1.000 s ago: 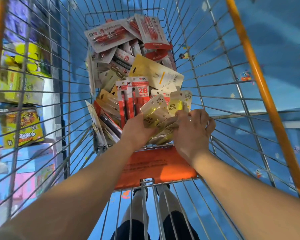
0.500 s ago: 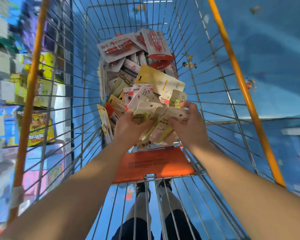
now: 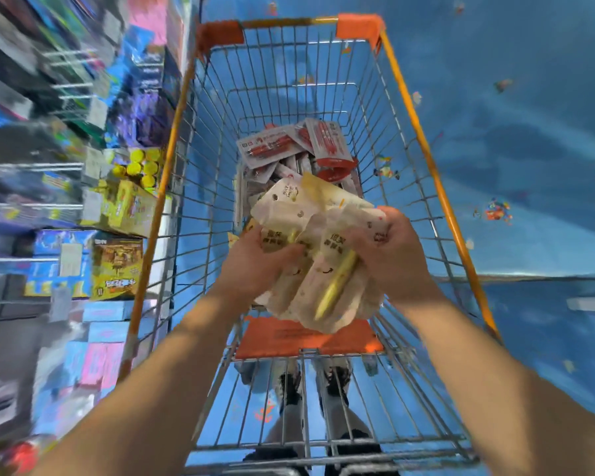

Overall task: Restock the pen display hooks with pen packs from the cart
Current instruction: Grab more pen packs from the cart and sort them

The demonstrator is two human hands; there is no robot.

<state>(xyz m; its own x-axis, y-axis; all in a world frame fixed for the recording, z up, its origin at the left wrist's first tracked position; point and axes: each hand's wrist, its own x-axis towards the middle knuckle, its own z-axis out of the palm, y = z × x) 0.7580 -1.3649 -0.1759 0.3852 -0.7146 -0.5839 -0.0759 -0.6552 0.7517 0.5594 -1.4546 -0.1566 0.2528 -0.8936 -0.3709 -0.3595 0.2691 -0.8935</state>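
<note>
Pen packs (image 3: 318, 259) bunched between both hands above cart (image 3: 423, 149); left hand (image 3: 255, 266), right hand (image 3: 392, 255) both gripping; long axis toward body; display shelving (image 3: 66, 201) lies left, blurred.

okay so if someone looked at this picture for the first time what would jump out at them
First, the bundle of cream pen packs at the centre, gripped between the left hand and right hand above the orange-rimmed wire cart. Behind it, red and white pen packs lie piled in the cart; blurred shelves fill the left.
</note>
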